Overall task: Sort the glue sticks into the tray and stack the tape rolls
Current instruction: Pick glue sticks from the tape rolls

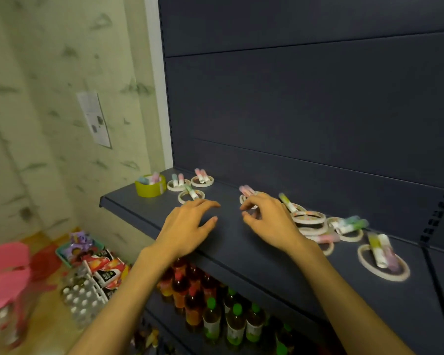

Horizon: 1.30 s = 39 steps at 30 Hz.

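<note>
Several white tape rolls lie flat on the dark shelf (231, 242), most with pastel glue sticks lying in or across them. A yellow-green tape roll (150, 188) at the far left holds a few glue sticks. My left hand (187, 224) hovers open over the shelf, just in front of a tape roll (191, 196) with one stick. My right hand (268, 219) hovers open over another roll with pink glue sticks (246, 190); the roll is mostly hidden by my fingers. More rolls (309, 219) and a large roll (383, 263) with sticks lie to the right.
The shelf's dark back panel (305, 98) rises behind. Below the shelf stand bottled drinks (210, 308). On the floor at left are juice cartons (105, 270), a bottle pack and a pink plastic chair (7, 272). No tray is clearly visible.
</note>
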Motion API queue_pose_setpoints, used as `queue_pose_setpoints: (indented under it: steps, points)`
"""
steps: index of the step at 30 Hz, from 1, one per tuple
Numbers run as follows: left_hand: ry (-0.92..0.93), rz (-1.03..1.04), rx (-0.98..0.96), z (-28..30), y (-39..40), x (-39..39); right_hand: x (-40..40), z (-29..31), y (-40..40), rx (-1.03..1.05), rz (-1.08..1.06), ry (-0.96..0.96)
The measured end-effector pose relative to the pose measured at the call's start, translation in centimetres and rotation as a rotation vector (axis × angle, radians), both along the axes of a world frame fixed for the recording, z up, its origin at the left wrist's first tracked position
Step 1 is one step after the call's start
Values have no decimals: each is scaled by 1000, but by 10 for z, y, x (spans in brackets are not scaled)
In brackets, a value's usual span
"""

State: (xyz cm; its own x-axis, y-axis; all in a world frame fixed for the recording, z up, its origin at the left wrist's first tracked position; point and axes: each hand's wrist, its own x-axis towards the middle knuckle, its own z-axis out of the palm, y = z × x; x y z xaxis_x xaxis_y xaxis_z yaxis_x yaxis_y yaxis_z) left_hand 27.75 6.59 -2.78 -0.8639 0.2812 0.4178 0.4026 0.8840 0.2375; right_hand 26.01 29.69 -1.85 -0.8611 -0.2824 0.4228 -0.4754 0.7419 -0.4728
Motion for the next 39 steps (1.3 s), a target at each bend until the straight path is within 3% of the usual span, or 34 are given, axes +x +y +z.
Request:
queue_pose_setpoints:
  steps: [17,26,31,36,39]
  points:
    - [-13,4,47,-10,-155,-151,-121,-16,-117,52,-110,-89]
    - [-6,184,104,-17,-237,-223,-159,-19,-193,60,-250,-105]
    - [-102,136,256,-21,-258,-252,-177,-23,-248,9,-257,-112]
    - [-236,44,278,-29,-276,-277,-197,-26,-288,-14,-291,-122]
    - [-220,17,278,-28,-282,-282,-208,-26,-305,0,-321,-106]
